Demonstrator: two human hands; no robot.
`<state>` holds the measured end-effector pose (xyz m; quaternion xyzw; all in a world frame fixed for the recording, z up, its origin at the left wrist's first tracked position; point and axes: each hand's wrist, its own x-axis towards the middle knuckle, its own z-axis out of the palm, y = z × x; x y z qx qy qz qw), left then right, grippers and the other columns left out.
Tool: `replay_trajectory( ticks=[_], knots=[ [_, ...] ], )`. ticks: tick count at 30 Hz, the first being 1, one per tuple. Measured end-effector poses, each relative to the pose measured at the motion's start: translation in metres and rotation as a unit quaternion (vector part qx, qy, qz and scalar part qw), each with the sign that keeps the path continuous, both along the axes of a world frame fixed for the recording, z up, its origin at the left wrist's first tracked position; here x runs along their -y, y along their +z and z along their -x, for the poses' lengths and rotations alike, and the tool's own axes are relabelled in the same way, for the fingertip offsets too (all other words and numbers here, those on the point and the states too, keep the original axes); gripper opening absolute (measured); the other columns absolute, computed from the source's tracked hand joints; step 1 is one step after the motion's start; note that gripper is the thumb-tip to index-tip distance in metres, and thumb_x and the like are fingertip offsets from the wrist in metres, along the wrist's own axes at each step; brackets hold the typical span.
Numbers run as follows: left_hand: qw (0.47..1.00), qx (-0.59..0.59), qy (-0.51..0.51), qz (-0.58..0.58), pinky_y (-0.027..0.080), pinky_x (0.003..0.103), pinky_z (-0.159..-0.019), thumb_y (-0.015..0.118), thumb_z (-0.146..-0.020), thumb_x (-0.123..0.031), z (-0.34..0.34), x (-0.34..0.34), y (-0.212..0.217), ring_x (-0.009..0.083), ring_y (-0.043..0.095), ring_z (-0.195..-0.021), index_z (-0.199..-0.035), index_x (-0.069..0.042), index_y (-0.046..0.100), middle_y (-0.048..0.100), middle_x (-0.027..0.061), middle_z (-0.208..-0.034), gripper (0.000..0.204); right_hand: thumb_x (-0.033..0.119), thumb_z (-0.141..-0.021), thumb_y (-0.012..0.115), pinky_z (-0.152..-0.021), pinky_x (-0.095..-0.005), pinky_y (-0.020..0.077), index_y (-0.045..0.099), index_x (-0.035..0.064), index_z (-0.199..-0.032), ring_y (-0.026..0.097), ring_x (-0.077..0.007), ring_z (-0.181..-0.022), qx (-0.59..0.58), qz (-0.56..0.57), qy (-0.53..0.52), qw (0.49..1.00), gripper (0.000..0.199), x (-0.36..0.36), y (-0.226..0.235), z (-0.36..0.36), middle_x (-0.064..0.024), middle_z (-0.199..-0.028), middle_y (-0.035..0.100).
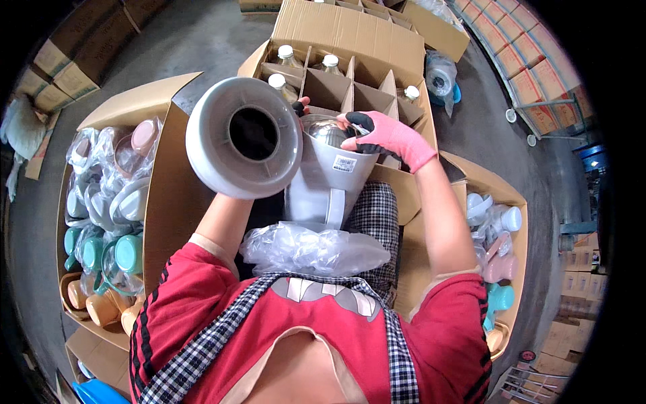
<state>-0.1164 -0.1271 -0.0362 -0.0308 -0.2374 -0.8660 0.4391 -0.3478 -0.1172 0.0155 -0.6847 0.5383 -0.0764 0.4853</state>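
Observation:
A grey jug body [313, 182] with a handle and a barcode sticker leans in front of me, and a shiny silver liner [328, 132] shows in its mouth. My right hand [390, 139], in a pink glove with black finger pads, curls over the jug's rim with thumb and fingers against the liner. Large in the left foreground is a grey round collar-like part [208, 155] with a dark central hole. My left hand [302, 106] is mostly hidden behind that part; only some fingertips show at its right edge, and it appears to hold it up.
Crumpled clear plastic [316, 250] lies against my lap. Ahead stands a divided carton [343, 30] with white-capped bottle-like pieces. A carton at left [168, 202] and one at right [515, 269] hold bagged jug parts in several colours. Stacked boxes [531, 54] line the far right.

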Motion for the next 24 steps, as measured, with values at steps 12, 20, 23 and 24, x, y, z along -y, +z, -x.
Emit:
replay_trajectory(
  ticks=[12, 20, 23, 24],
  knots=[
    [0.941, 0.189, 0.174, 0.220, 0.047, 0.026, -0.078, 0.047, -0.087, -0.027, -0.022, -0.034, 0.019, 0.0208, 0.057, -0.086, -0.115, 0.004, 0.043, 0.055, 0.0168, -0.097, 0.041, 0.045, -0.065, 0.065, -0.077, -0.0349, 0.0440, 0.053, 0.0017, -0.094, 0.056, -0.0303, -0.087, -0.238, 0.218, 0.079, 0.943, 0.054, -0.031, 0.026, -0.052, -0.0184, -0.087, 0.059],
    [0.693, 0.324, 0.556, 0.325, 0.038, 0.029, -0.089, 0.048, -0.081, -0.008, 0.011, 0.042, 0.032, 0.0212, 0.049, -0.103, -0.119, 0.004, 0.040, 0.052, 0.0130, -0.110, 0.041, 0.062, -0.083, 0.031, -0.085, -0.0293, 0.0427, 0.046, 0.0017, -0.117, 0.052, -0.0169, -0.094, 0.585, -0.043, -0.217, 0.780, 0.071, -0.007, 0.016, -0.020, -0.0090, -0.106, 0.053],
    [0.644, 0.361, 0.437, 0.514, 0.029, 0.031, -0.098, 0.055, -0.075, -0.008, 0.025, 0.060, 0.040, 0.0203, 0.035, -0.118, -0.133, -0.003, 0.021, 0.035, 0.0129, -0.129, 0.067, 0.062, -0.083, 0.030, -0.084, -0.0316, 0.0427, 0.049, 0.0019, -0.111, 0.053, -0.0179, -0.092, 0.499, 0.183, -0.317, 0.786, 0.068, 0.026, 0.007, 0.010, -0.0076, -0.102, 0.056],
    [0.725, 0.355, 0.333, 0.487, 0.029, 0.031, -0.096, 0.065, -0.070, -0.018, 0.022, 0.055, 0.047, 0.0192, 0.037, -0.112, -0.134, -0.005, 0.019, 0.038, 0.0142, -0.124, 0.081, 0.063, -0.082, 0.032, -0.084, -0.0306, 0.0419, 0.050, 0.0020, -0.110, 0.052, -0.0174, -0.092, 0.486, 0.182, -0.327, 0.790, 0.070, 0.029, -0.010, 0.015, -0.0077, -0.102, 0.056]
  ],
)
